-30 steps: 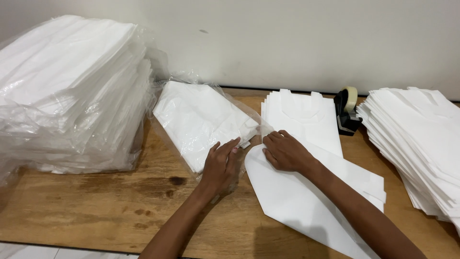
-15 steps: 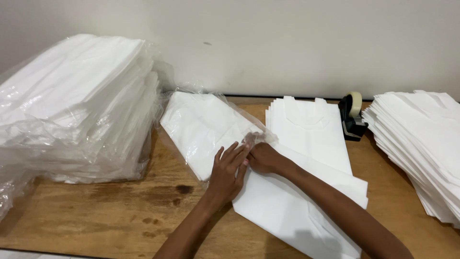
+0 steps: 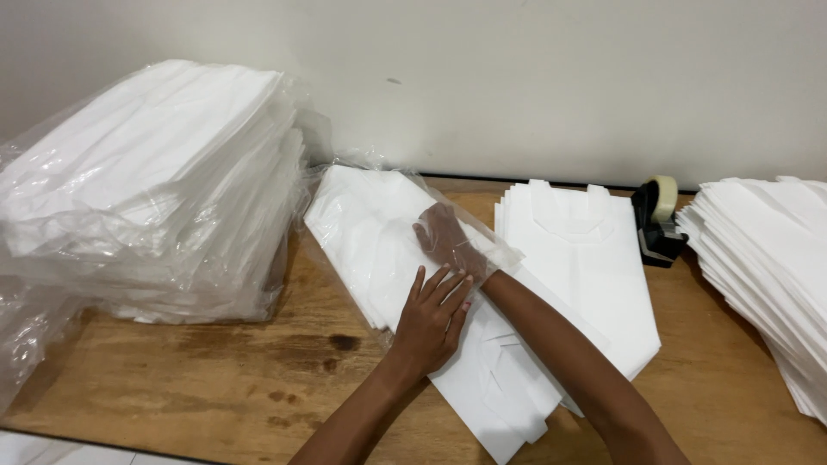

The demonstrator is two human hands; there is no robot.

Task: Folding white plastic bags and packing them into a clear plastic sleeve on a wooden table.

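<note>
Head view, right hand [image 3: 448, 239] flat, fingers spread, inside clear plastic bag [image 3: 379, 224] atop white folded sheets [image 3: 362, 215], left hand [image 3: 435, 314] open, pressing the bag's mouth.

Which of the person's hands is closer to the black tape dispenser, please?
Right. The right hand, inside the clear bag, lies left of the tape dispenser; the left hand is lower and farther.
</note>
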